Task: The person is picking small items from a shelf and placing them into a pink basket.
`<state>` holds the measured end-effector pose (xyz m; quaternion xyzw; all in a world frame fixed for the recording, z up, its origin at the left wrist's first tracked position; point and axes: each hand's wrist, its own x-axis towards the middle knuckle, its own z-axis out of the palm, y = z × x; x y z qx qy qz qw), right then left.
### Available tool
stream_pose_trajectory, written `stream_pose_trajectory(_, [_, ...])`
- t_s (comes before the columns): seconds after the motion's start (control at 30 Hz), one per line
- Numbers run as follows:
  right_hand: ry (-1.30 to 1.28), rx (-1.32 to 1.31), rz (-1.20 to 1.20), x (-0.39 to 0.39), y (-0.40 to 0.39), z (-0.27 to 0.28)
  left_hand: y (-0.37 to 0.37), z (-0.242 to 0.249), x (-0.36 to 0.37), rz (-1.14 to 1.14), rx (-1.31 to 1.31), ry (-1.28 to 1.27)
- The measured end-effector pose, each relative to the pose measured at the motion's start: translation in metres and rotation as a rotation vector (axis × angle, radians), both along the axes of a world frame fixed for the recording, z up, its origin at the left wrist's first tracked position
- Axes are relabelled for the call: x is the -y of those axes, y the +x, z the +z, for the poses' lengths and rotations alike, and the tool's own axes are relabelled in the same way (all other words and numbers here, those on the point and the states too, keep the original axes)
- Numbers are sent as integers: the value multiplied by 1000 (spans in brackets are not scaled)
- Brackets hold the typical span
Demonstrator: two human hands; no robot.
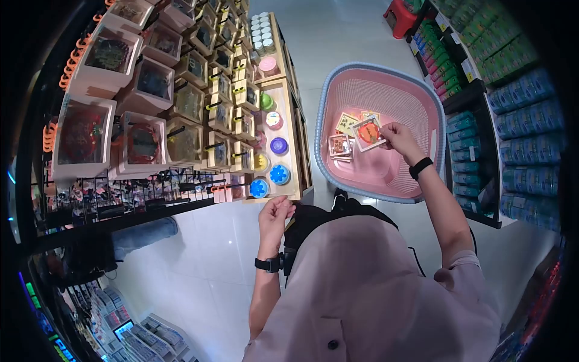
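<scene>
My right hand (398,140) reaches into the pink basket with a blue rim (442,120) and pinches the edge of a small framed box (368,133) with a round red item in it. Beside and under that box lie a yellowish patterned box (347,123) and another small wooden-framed box (341,146). My left hand (277,211) hangs near the front corner of the wooden tray, fingers curled together; whether something small is between them cannot be made out. Blue-lidded containers (279,174) stand in the tray just beyond it.
Rows of clear-fronted boxes (143,145) hang on hooks at the left. A wooden tray (294,187) borders the aisle. Shelves of teal bottles (463,148) stand right of the basket, with a red stool (403,19) behind. Someone's denim-clad leg (145,236) shows lower left.
</scene>
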<state>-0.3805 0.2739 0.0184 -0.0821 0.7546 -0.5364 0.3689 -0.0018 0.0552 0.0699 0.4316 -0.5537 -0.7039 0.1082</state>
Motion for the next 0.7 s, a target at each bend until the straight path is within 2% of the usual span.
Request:
stream_pose_trajectory(0.13, [237,-91,14,-23,-34,-77,28,-13,-4,77,96,34])
stream_pose_trajectory(0.27, [633,-140,98,-29,-29,-126,54,-19,-10,84,192,-1])
stream_pose_trajectory(0.4, [737,-168,72,-32,-12,-196,74,-14,-18,81,285,-29])
stream_pose_trajectory(0.5, [755,-12,33,-28,-4,-246,87,-7,-25,90,398,-13])
stream_pose_trajectory(0.53, [777,6,-63,-23,1,-255,91,-5,-26,90,430,-9])
stream_pose_trajectory(0.67, [785,96,-102,-25,3,-314,101,-4,-27,107,516,17])
stream_pose_trajectory(0.7, [801,-67,8,-28,4,-332,102,-2,-30,119,533,26])
